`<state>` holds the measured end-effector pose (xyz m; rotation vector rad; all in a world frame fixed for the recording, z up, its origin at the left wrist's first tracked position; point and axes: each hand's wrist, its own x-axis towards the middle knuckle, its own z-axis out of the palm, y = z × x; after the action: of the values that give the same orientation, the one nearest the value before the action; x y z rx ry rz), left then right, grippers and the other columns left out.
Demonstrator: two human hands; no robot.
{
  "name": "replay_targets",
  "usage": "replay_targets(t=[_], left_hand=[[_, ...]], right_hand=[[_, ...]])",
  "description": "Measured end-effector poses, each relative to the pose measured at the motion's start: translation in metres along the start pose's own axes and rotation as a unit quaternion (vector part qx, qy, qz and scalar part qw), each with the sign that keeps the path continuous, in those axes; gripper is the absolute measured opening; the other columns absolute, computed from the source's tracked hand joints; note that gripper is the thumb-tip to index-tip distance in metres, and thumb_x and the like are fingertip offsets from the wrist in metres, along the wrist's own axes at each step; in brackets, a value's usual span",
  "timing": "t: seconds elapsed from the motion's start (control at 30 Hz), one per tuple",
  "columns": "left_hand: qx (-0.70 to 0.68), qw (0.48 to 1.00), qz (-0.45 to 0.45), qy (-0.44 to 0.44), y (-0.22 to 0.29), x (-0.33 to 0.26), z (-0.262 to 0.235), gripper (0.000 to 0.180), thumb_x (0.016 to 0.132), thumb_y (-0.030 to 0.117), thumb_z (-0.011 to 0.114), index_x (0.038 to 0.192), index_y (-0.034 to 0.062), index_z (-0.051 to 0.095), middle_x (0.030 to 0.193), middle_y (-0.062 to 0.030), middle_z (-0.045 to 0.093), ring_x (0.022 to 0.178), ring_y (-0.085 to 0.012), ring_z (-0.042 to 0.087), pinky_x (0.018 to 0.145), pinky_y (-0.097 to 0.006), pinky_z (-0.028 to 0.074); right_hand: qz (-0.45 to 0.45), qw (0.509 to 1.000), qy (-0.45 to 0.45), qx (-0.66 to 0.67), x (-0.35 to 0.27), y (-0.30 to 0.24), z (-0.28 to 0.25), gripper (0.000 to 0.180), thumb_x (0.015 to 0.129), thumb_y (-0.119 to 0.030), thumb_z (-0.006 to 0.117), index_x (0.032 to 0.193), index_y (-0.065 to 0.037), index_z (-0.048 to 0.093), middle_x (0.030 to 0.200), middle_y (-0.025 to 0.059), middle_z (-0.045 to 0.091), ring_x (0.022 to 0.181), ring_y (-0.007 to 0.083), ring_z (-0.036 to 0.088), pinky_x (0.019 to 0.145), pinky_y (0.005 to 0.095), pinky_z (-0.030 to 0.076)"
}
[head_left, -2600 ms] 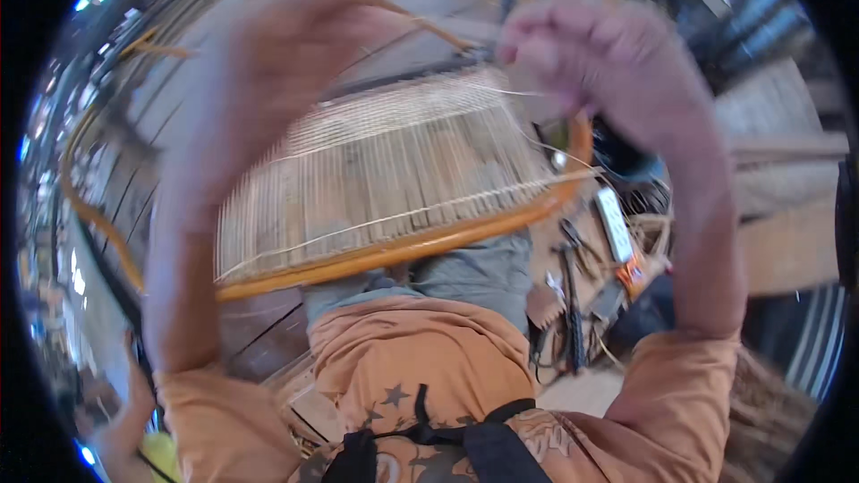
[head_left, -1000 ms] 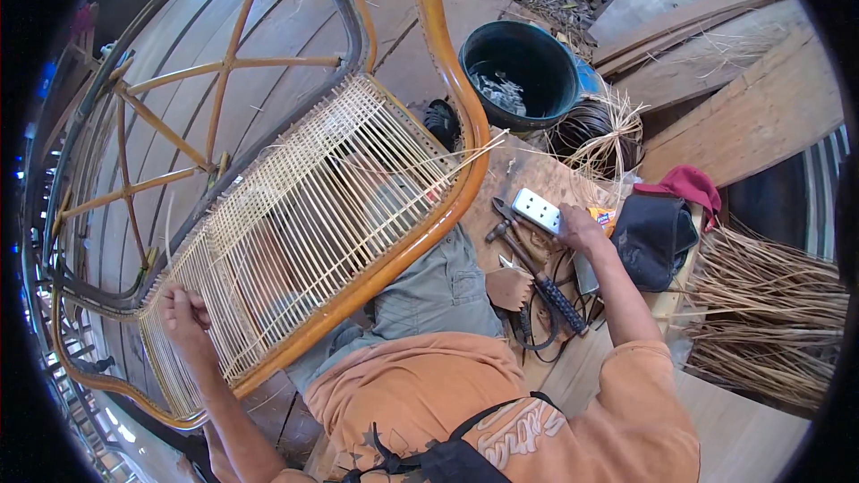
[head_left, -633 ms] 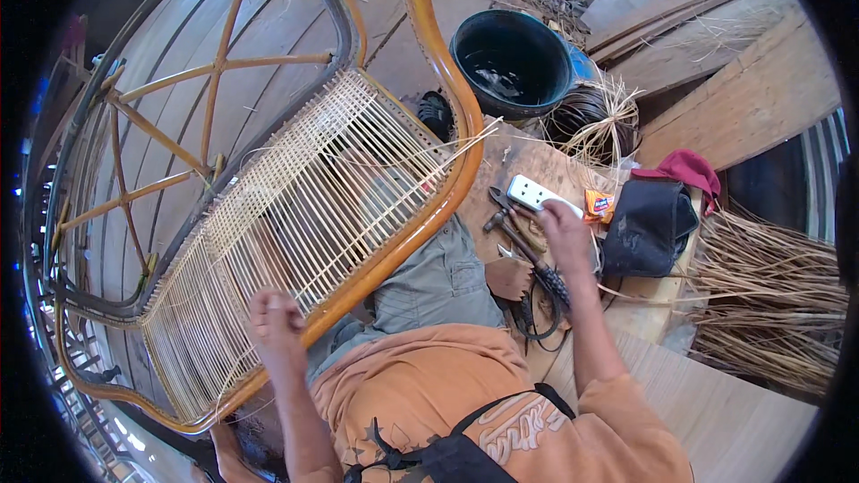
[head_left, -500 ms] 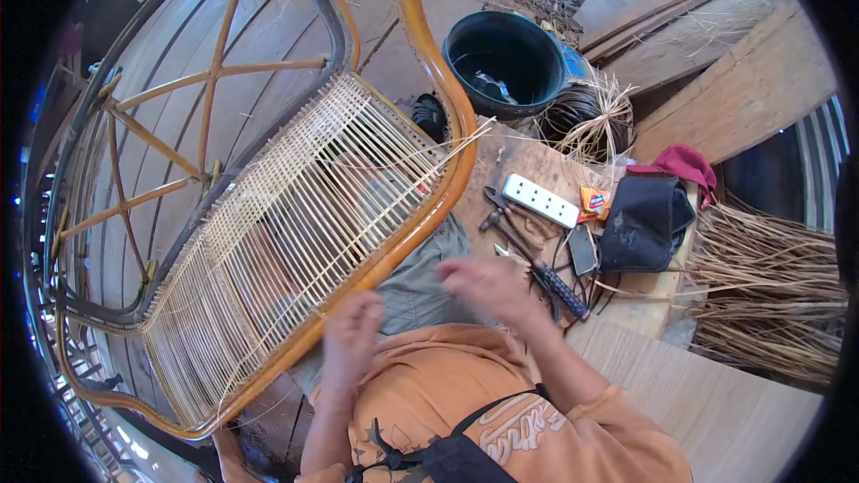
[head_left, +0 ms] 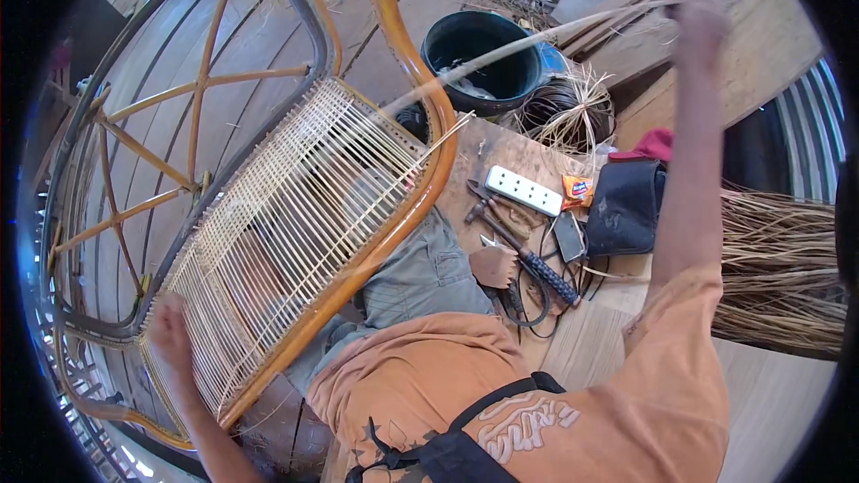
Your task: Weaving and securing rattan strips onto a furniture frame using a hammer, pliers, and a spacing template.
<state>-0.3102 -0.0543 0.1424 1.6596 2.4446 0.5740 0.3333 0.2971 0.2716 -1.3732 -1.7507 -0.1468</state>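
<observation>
Woven chair frame (head_left: 295, 224) left; bucket (head_left: 481, 58) behind power strip (head_left: 534, 190); bag (head_left: 626, 206) right.

Black bucket (head_left: 472, 54) on plank floor (head_left: 787, 394), below pulled strand. White power strip (head_left: 522, 190) on low board, small orange packet (head_left: 577, 188) just beside its right end. Black pouch (head_left: 626, 206) right of packet, red cloth (head_left: 651, 145) above pouch. Pliers (head_left: 479, 201) and dark-handled tool (head_left: 541, 273) near lap. Loose fibre bundle (head_left: 778, 268) far right; coil (head_left: 559, 107) beside bucket.

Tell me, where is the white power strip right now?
The white power strip lies on the wooden board right of the chair frame, between the black bucket and the black pouch.
</observation>
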Motion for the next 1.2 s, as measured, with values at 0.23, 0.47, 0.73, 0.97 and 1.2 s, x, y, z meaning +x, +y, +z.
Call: replay_targets(t=[0.23,0.47,0.73,0.97,1.2], left_hand=[[0.303,0.886,-0.136,0.325,-0.323,0.061,-0.217,0.041,0.094,0.031,0.038,0.108,-0.0012,0.059,0.097,-0.0215,0.063,0.091,-0.0322,0.059,0.082,-0.037,0.043],[0.222,0.939,-0.064,0.255,-0.221,0.087,-0.090,0.041,0.095,0.034,0.038,0.101,-0.0006,0.060,0.078,-0.0160,0.062,0.071,-0.0285,0.059,0.066,-0.039,0.044],[-0.068,0.976,-0.127,0.163,-0.060,0.038,0.050,0.033,0.094,0.030,0.048,0.087,-0.0005,0.058,0.059,-0.0025,0.045,0.054,-0.0118,0.044,0.052,-0.029,0.038],[-0.123,0.968,-0.146,0.163,-0.029,0.020,0.077,0.032,0.095,0.028,0.048,0.077,0.0024,0.054,0.057,0.0003,0.041,0.053,-0.0079,0.038,0.049,-0.024,0.032],[-0.230,0.943,-0.192,0.145,-0.015,0.011,0.102,0.026,0.094,0.023,0.048,0.077,0.0046,0.053,0.059,0.0026,0.040,0.054,-0.0063,0.037,0.050,-0.022,0.032]], right_hand=[[0.131,0.755,-0.631,-0.124,-0.190,-0.003,0.130,0.033,0.079,-0.025,0.065,0.105,-0.006,0.063,0.099,0.0153,0.065,0.090,0.0290,0.061,0.079,0.0372,0.048],[0.126,0.853,-0.460,-0.211,-0.329,0.010,0.132,0.043,0.075,-0.008,0.056,0.116,-0.009,0.047,0.114,0.0117,0.054,0.105,0.0333,0.051,0.084,0.0455,0.045],[0.063,0.933,-0.317,-0.159,-0.323,-0.046,0.125,0.048,0.071,-0.010,0.063,0.115,-0.006,0.046,0.107,0.0143,0.053,0.098,0.0328,0.053,0.081,0.0440,0.044],[0.120,0.985,-0.098,-0.069,-0.323,-0.092,0.083,0.057,0.069,-0.005,0.068,0.120,0.000,0.042,0.110,0.0179,0.049,0.101,0.0356,0.051,0.087,0.0415,0.043],[0.301,0.943,0.057,0.131,-0.323,-0.071,0.029,0.052,0.078,-0.004,0.067,0.123,0.000,0.041,0.105,0.0073,0.053,0.094,0.0163,0.054,0.083,0.0274,0.045]])
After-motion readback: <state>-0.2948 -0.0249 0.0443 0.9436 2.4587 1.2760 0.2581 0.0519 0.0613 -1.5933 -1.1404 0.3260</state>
